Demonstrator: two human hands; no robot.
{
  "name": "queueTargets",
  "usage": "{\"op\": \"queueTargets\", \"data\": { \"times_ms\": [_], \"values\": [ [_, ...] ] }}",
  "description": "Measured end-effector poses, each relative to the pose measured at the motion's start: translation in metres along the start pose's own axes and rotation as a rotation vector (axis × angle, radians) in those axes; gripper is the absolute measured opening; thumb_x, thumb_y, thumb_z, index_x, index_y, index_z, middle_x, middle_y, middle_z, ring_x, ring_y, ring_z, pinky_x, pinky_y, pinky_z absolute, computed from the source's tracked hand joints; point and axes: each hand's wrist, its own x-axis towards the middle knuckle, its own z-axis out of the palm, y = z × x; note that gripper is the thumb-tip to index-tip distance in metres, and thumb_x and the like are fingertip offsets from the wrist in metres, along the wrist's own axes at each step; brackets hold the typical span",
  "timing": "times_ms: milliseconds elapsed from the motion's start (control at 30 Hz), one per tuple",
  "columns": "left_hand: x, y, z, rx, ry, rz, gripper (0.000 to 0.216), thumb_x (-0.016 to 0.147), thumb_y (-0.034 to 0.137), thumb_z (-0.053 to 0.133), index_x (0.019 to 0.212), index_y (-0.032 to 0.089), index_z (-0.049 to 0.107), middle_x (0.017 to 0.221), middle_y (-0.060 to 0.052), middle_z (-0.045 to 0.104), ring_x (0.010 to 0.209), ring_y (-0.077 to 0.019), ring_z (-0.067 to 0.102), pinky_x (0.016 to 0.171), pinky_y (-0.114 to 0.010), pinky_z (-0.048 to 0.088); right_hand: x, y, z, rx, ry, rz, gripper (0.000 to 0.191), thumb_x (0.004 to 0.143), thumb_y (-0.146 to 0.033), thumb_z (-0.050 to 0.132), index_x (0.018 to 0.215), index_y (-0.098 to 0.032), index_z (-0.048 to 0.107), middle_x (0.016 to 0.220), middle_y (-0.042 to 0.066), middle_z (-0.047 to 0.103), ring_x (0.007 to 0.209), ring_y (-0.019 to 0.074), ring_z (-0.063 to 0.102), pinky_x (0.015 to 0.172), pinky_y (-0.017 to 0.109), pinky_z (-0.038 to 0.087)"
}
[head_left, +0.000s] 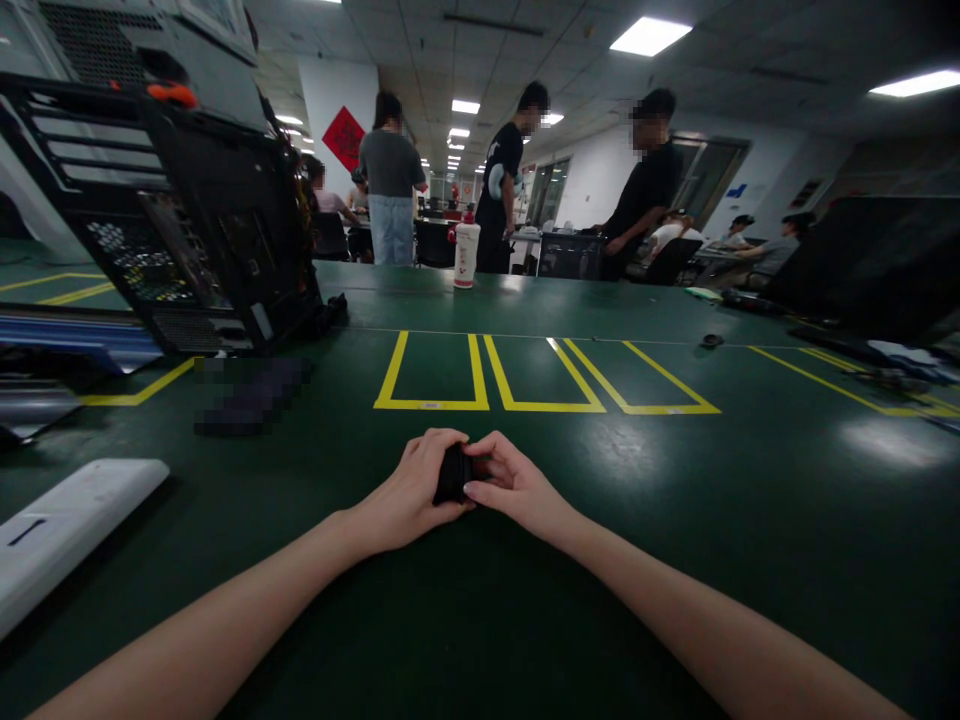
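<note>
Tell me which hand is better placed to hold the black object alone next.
Left, most likely: the left hand curls around the black object, thumb and fingers on either side, while the right hand meets its right edge with the fingertips.

The small object point(451, 476) you hold is plain black, and your desk point(480, 620) is dark green, crossed by bright yellow tape point(469, 406). On your left you have a black computer case point(247, 190) and a white oblong device point(82, 525) with a black mark. Ahead of you, a white cup point(466, 250) bears red markings, and a red diamond sign point(343, 140) carries a dark pattern.
</note>
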Motion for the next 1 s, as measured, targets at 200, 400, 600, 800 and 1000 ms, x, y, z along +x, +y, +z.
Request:
{"op": "queueTargets", "data": {
  "times_ms": [200,400,600,800,1000],
  "values": [
    [0.001,-0.0015,0.0013,0.013,0.018,0.025,0.055,0.074,0.023,0.06,0.119,0.024,0.029,0.115,-0.008,0.04,0.104,-0.0241,0.043,0.086,-0.042,0.04,0.0018,0.0021,0.001,-0.009,0.044,0.002,0.019,0.076,-0.026,0.057,0.092,-0.022,0.048,0.096,0.001,0.052,0.089,0.0168,0.057,0.075,0.034,0.049],
    [0.001,-0.0014,0.0013,-0.002,0.018,0.026,0.055,0.074,0.023,0.06,0.12,0.025,0.029,0.115,-0.007,0.041,0.105,-0.0252,0.043,0.087,-0.045,0.04,0.0023,0.0021,0.0005,-0.066,0.062,0.021,0.029,0.077,-0.023,0.056,0.104,-0.025,0.046,0.109,0.003,0.049,0.1,0.018,0.053,0.083,0.036,0.047],
    [0.0009,-0.0019,0.0025,0.009,0.024,0.014,0.053,0.074,0.023,0.06,0.119,0.025,0.03,0.116,-0.008,0.041,0.105,-0.0261,0.043,0.086,-0.045,0.041,0.0002,0.0025,0.0002,-0.055,0.008,-0.001,0.025,0.076,-0.022,0.056,0.099,-0.023,0.046,0.103,0.002,0.05,0.096,0.0177,0.054,0.08,0.035,0.048],
    [0.0012,-0.0019,0.002,0.018,0.04,0.039,0.055,0.074,0.024,0.061,0.119,0.026,0.03,0.115,-0.008,0.042,0.105,-0.0259,0.044,0.087,-0.046,0.04,0.0027,0.0065,-0.0011,0.02,0.032,-0.005,0.018,0.077,-0.026,0.055,0.093,-0.022,0.048,0.096,0.001,0.051,0.089,0.0155,0.057,0.073,0.031,0.05],
    [0.0014,0.0001,-0.0003,0.012,0.012,0.027,0.054,0.075,0.025,0.06,0.12,0.025,0.029,0.117,-0.008,0.041,0.106,-0.0253,0.044,0.087,-0.045,0.04,0.0035,0.0053,-0.0015,-0.03,0.06,0.017,0.025,0.077,-0.024,0.055,0.101,-0.022,0.047,0.105,0.002,0.05,0.096,0.0162,0.054,0.082,0.034,0.047]
  ]
}}
